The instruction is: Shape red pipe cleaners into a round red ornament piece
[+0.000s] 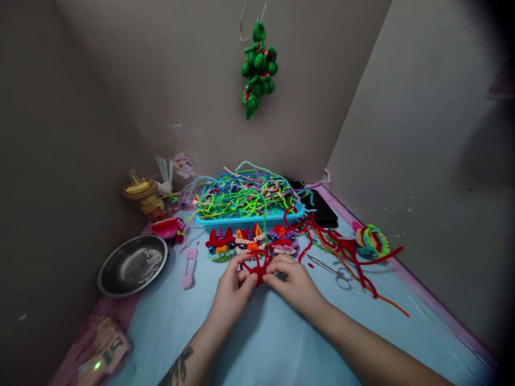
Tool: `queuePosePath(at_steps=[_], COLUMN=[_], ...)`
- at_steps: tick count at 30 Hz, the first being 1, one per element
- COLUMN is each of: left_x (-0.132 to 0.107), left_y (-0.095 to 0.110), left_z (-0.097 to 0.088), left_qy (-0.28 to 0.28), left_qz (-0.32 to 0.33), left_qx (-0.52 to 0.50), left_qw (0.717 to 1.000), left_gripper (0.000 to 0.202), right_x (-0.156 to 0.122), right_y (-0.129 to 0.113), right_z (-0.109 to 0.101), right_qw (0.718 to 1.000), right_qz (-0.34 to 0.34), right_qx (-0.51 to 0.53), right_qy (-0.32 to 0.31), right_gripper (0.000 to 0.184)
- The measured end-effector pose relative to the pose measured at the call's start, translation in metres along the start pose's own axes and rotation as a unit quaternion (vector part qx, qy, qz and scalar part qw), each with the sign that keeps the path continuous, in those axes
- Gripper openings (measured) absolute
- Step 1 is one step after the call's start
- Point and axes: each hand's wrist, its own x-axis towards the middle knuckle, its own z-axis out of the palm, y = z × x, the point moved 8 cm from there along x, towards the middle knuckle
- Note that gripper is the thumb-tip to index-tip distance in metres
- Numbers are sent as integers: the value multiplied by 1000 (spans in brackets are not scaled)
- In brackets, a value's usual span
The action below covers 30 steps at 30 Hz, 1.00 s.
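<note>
Between both hands, low over the blue tabletop, is a red piece of bent pipe cleaners (259,271) with several strands fanning out from its middle. My left hand (236,284) pinches its left side between thumb and fingers. On the other side, my right hand (292,281) grips it with thumb and fingertips. Just behind the hands stand three small fuzzy figures: one with red ears (221,244), one with orange ears (250,239) and a purple one (283,239). The fingers partly cover the red piece.
A blue tray (249,220) heaped with colourful pipe cleaners stands at the back. To the right lie scissors (332,269) and loose red stems (346,246). A metal bowl (116,268), pink clip (189,268) and pink device (107,356) are at left. Green fuzzy decoration (259,67) hangs on the wall.
</note>
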Motion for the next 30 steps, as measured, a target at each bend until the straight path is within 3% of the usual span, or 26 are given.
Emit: queuePosePath(at_steps=[5, 10, 12, 16, 19, 22, 26, 28, 30], left_x=[-2, -2, -2, -5, -6, -6, -6, -5, -5], left_y=[4, 5, 6, 7, 9, 12, 16, 15, 11], left_z=[0, 2, 0, 0, 1, -4, -20, -20, -13], left_qy=[2, -10, -2, 1, 2, 35, 133, 134, 98], left_qz=[22, 48, 65, 85, 93, 90, 97, 94, 82], left_qx=[5, 20, 55, 95, 105, 101, 97, 92, 71], left_qw=[1000, 999, 996, 992, 990, 990, 981, 982, 989], left_gripper=[38, 34, 32, 34, 38, 44, 40, 38, 42], right_x=[0, 0, 0, 0, 1, 3, 4, 3, 3], right_y=[4, 11, 13, 11, 9, 13, 25, 31, 34], right_z=[-7, -9, -6, 0, 1, 0, -7, -10, -10], right_qw=[999, 997, 997, 997, 994, 989, 966, 954, 948], right_qz=[10, 37, 50, 72, 82, 96, 111, 121, 130], right_qx=[-24, -18, -9, 40, 71, 116, 223, 258, 271], right_qy=[42, 68, 51, -5, -16, 6, 69, 95, 106], right_gripper=[12, 39, 33, 4, 11, 19, 31, 34, 36])
